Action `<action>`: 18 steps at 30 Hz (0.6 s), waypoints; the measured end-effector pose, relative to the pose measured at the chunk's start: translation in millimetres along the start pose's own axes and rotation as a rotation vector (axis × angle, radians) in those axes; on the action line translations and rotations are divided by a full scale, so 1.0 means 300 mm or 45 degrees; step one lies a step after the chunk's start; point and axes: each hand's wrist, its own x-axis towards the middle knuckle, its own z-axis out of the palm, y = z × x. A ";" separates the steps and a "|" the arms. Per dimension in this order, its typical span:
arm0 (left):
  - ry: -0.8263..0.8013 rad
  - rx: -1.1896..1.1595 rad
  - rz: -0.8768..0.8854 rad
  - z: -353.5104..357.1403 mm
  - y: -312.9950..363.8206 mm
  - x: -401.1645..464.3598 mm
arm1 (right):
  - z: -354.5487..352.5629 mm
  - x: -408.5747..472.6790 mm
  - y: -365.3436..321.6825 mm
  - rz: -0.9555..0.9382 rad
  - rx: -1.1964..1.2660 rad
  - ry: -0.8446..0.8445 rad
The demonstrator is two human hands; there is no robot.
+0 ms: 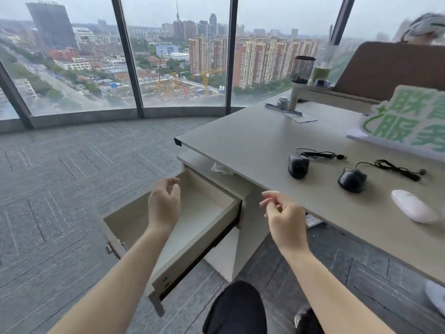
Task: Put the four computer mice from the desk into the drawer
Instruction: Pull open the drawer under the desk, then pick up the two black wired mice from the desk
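A pale drawer [231,208] stands pulled out under the left end of the desk [260,141], and the part of its inside that shows holds nothing. My left hand [163,206] hovers over the drawer, fingers loosely curled and holding nothing. My right hand [284,218] hangs beside the desk's front edge, also holding nothing. On the desk lie two dark wired mice, one to the left [298,166] and one to the right [352,180], each with a coiled cable. A white mouse [413,206] lies nearer, at the right.
A green and white sign [407,119] lies at the desk's far right. A mesh pen cup [302,68] and a green cup [321,72] stand on a raised shelf. Crumpled tissue [221,168] sits on the cabinet top. Tall windows and grey carpet are to the left.
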 end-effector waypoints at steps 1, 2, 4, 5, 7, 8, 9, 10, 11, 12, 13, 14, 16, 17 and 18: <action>-0.080 -0.031 0.049 0.085 0.065 0.005 | -0.077 0.063 0.004 -0.038 -0.094 0.135; -0.161 -0.050 0.085 0.172 0.130 0.003 | -0.151 0.126 0.017 -0.062 -0.212 0.262; -0.319 -0.060 0.143 0.345 0.242 -0.005 | -0.277 0.245 0.065 -0.058 -0.461 0.434; -0.392 -0.049 0.170 0.429 0.292 -0.011 | -0.326 0.298 0.098 -0.016 -0.563 0.450; -0.533 0.012 0.228 0.582 0.377 -0.025 | -0.401 0.385 0.158 0.119 -0.739 0.382; -0.592 0.056 0.246 0.650 0.412 -0.031 | -0.428 0.419 0.185 0.195 -0.821 0.337; -0.628 0.099 0.251 0.714 0.440 -0.033 | -0.447 0.449 0.207 0.272 -0.891 0.290; -0.645 0.142 0.230 0.772 0.465 -0.032 | -0.461 0.475 0.226 0.347 -0.942 0.244; -0.647 0.190 0.193 0.824 0.486 -0.030 | -0.470 0.498 0.242 0.400 -0.974 0.209; -0.638 0.250 0.154 0.870 0.501 -0.027 | -0.474 0.520 0.258 0.429 -0.994 0.191; -0.620 0.332 0.137 0.911 0.511 -0.025 | -0.477 0.537 0.269 0.439 -1.010 0.190; -0.599 0.431 0.147 0.947 0.516 -0.022 | -0.477 0.554 0.277 0.443 -1.027 0.199; -0.552 0.627 0.210 1.001 0.512 -0.014 | -0.477 0.581 0.287 0.435 -1.066 0.218; -0.527 0.693 0.242 1.019 0.509 -0.010 | -0.478 0.591 0.291 0.432 -1.072 0.218; -0.506 0.726 0.263 1.028 0.504 -0.006 | -0.480 0.596 0.291 0.427 -1.065 0.217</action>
